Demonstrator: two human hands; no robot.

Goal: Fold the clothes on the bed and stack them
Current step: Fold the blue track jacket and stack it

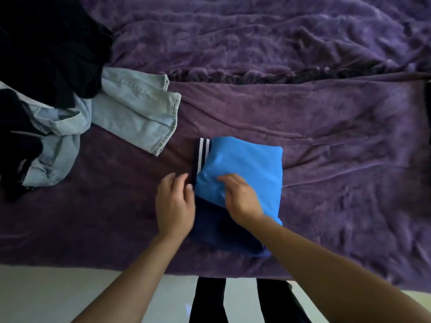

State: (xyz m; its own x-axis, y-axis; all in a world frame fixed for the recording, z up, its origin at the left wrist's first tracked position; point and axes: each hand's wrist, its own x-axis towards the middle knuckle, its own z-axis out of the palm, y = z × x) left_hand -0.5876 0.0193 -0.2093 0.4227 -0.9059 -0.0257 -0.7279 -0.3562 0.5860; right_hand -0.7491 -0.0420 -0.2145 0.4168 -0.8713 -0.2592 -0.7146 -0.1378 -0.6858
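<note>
One bed (338, 141) wears rumpled purple blanket (256, 31); pale floor (46, 287) alongside.

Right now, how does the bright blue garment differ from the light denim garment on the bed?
The bright blue garment is folded into a rectangle; the light denim garment lies rumpled and unfolded. The blue garment sits on a navy striped garment; the denim one lies partly under black clothes. The right hand rests on the blue garment; no hand touches the denim one. Both lie on the purple blanket.
</note>
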